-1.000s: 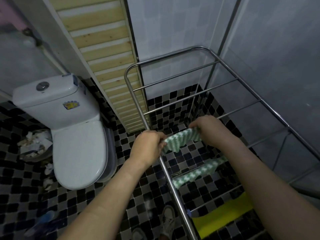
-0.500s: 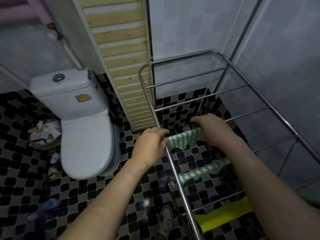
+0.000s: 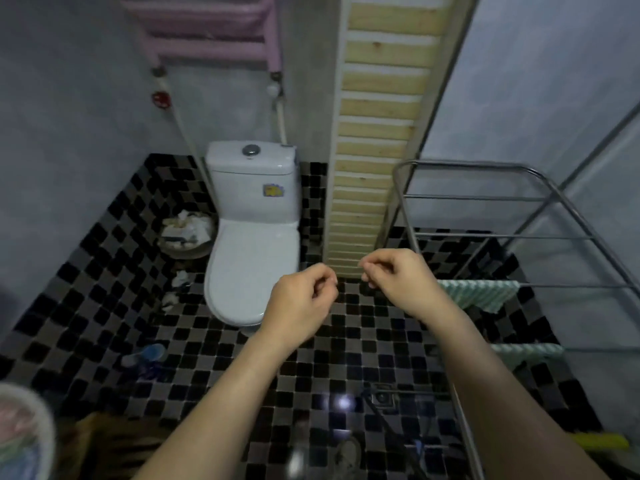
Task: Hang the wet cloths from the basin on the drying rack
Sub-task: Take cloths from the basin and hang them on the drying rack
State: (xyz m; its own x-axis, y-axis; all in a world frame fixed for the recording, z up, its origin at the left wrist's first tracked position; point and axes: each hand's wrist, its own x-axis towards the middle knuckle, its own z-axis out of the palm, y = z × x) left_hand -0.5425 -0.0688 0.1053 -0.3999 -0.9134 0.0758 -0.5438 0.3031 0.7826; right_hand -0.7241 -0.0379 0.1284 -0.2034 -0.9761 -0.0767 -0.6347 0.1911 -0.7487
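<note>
The steel drying rack (image 3: 568, 199) stands at the right. A green-and-white checked cloth (image 3: 485, 295) hangs over one of its rails, and a second one (image 3: 530, 349) hangs on a lower rail. A strip of yellow cloth (image 3: 602, 441) shows at the rack's near end. My left hand (image 3: 301, 299) and my right hand (image 3: 398, 278) hover over the floor left of the rack, fingers loosely curled, holding nothing. The rim of the basin (image 3: 38, 420) with coloured cloths in it peeks in at the bottom left corner.
A white toilet (image 3: 252, 237) stands against the back wall, with a full waste bin (image 3: 187, 233) beside it. A slatted wooden panel (image 3: 377, 133) leans by the rack. Bits of paper and a blue slipper (image 3: 145, 355) lie on the black checkered floor. My shoe (image 3: 346, 455) shows below.
Both hands let go of the checked cloth, which stays on the rail, and drew back to the left. The view swung left, bringing the basin's rim into sight.
</note>
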